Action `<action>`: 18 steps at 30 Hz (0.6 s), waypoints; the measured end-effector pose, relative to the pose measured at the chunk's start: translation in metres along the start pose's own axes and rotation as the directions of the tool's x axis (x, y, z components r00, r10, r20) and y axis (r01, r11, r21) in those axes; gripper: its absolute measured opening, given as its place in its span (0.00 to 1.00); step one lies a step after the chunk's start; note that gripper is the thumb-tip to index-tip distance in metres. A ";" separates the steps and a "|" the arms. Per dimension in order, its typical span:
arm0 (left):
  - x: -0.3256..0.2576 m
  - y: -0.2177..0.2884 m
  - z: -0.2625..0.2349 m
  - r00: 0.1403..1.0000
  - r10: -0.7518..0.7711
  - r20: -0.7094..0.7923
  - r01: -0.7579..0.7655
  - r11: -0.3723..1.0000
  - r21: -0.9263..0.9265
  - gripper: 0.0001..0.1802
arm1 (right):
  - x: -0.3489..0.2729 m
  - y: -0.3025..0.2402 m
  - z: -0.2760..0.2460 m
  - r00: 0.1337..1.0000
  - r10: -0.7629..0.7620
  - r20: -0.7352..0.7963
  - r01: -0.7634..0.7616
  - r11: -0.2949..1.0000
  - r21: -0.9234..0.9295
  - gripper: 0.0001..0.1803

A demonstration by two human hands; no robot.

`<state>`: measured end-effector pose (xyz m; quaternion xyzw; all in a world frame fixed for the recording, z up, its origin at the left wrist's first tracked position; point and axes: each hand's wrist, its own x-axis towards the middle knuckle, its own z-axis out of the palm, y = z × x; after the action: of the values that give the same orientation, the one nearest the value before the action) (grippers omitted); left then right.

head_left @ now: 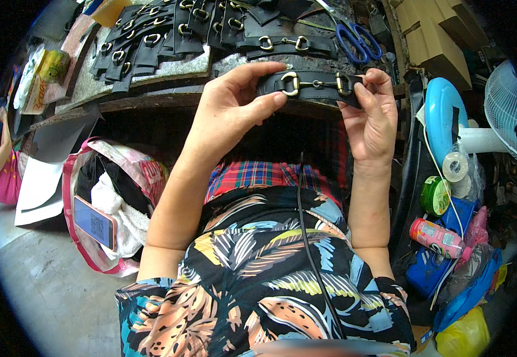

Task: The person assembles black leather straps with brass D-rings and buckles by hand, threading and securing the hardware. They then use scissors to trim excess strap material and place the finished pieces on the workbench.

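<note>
Between my two hands a black leather strap with brass-coloured horsebit hardware is held out level, just over the near edge of the workbench. My left hand pinches its left end between thumb and fingers. At the other end, the thumb and fingers of my right hand grip the strap's right tip. Just beyond lies a similar black strap with the same hardware. Blue-handled scissors rest on the bench to the right of it. Many more black leather pieces with metal rings are heaped at the far left.
A pink-rimmed bag with a white cloth and a phone stands at left. To the right are a white fan, a blue round seat, a pink bottle and cardboard boxes. Another person's arm shows at far left.
</note>
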<state>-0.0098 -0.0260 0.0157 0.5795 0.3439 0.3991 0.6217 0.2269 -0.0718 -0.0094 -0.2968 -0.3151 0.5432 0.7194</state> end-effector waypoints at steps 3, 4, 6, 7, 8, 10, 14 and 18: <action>0.003 0.002 0.001 0.998 -0.027 -0.058 0.028 0.999 0.017 0.22 | 0.000 0.000 -0.001 1.000 -0.002 -0.009 0.002 1.000 -0.031 0.15; 0.003 0.002 0.000 0.998 -0.030 -0.064 0.032 0.999 0.033 0.21 | 0.000 0.001 -0.001 1.000 0.000 -0.012 -0.001 0.999 -0.043 0.15; 0.003 0.002 -0.004 0.996 -0.067 -0.057 0.069 0.997 0.040 0.20 | 0.001 0.001 -0.003 1.000 0.004 -0.016 -0.005 0.998 -0.057 0.15; 0.003 0.002 -0.005 0.996 -0.064 -0.054 0.065 0.998 0.022 0.20 | 0.002 0.001 -0.003 1.000 0.004 -0.017 -0.005 0.998 -0.063 0.15; 0.003 0.001 -0.006 0.997 -0.063 -0.055 0.064 0.998 0.006 0.20 | 0.003 0.001 -0.004 1.000 0.009 -0.008 -0.009 0.999 -0.049 0.15; 0.001 0.001 -0.008 0.997 -0.076 -0.030 0.074 0.996 -0.041 0.21 | 0.004 0.001 -0.005 1.000 0.017 0.010 -0.016 1.000 -0.019 0.14; 0.002 -0.001 -0.008 0.998 -0.060 0.031 0.065 0.978 -0.198 0.19 | 0.004 0.001 -0.003 1.000 0.013 -0.008 -0.013 1.000 -0.008 0.14; 0.002 -0.004 -0.007 0.994 -0.105 0.018 0.106 0.949 -0.298 0.18 | 0.003 0.001 -0.002 1.000 0.005 -0.007 -0.005 1.000 -0.012 0.14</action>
<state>-0.0152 -0.0212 0.0115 0.4600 0.3098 0.4122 0.7228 0.2283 -0.0685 -0.0106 -0.3039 -0.3151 0.5421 0.7173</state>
